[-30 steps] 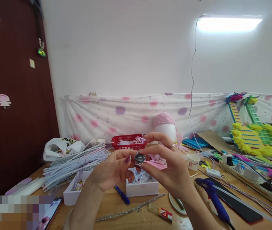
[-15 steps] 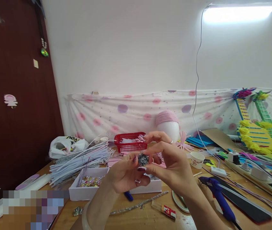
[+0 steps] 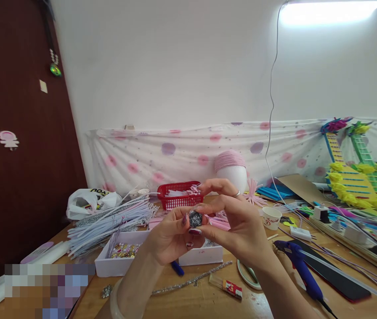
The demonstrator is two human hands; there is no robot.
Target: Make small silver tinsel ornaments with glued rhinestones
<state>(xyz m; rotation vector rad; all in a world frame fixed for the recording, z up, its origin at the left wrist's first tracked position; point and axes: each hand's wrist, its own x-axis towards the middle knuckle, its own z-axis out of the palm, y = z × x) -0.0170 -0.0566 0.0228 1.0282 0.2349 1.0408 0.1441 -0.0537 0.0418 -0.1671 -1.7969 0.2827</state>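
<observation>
A small, roughly round piece of silver tinsel [image 3: 195,219] was pinched at the fingertips of both hands, raised above the worktop [image 3: 175,306] and in front of the right-hand white box [image 3: 201,257]. It was dark grey with bright silver flecks, its surface rough and glittery rather than smooth; the winding within it was too fine to make out. Its outline was compact and slightly uneven, partly covered at the edges by fingers.

The left hand [image 3: 171,239] gripped it from one side and the right hand [image 3: 238,223] from the other, the two brought together around it. Dark, glossy nails framed the piece. Below, a silver tinsel stem [image 3: 193,280] of similar sparkle lay slantwise on the worktop, and a silver tinsel cluster [image 3: 106,291] sat just beside the left forearm.
</observation>
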